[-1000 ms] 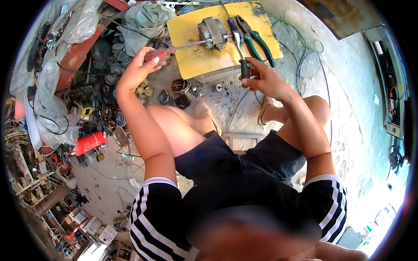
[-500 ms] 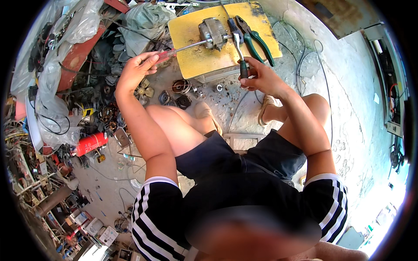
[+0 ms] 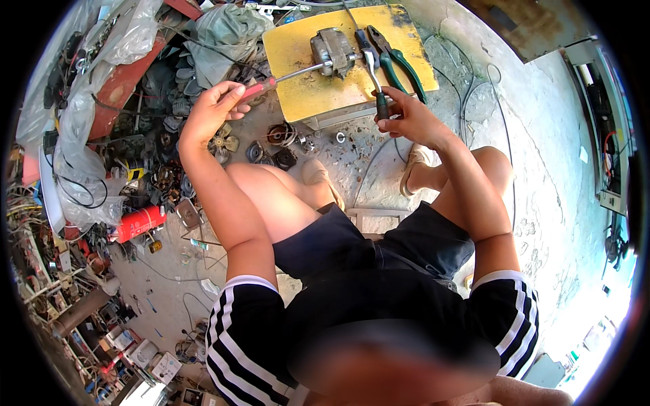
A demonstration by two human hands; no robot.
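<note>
My left hand (image 3: 215,111) is closed around the red handle of a screwdriver (image 3: 258,88). Its long metal shaft reaches right to the near left side of a small grey electric motor (image 3: 330,51). On the motor's right side, a metal tool with a dark green handle, which looks like a ratchet wrench (image 3: 382,107), meets the end of the shaft. The fingers of my right hand (image 3: 409,118) grip that handle. Just beyond lie a dark-handled screwdriver (image 3: 365,44) and green-handled pliers (image 3: 399,62), neither in my hands.
The motor rests on a worn yellow board (image 3: 298,98) on a low stand. Motor parts and scrap (image 3: 281,134) litter the floor at left, near a red box (image 3: 140,223) and plastic bags (image 3: 227,37). Black cables (image 3: 466,101) run along the floor at right.
My right hand and the ratchet handle have shifted very slightly right and away from me. The red screwdriver handle has turned a little in my left hand; the motor sits almost the same.
</note>
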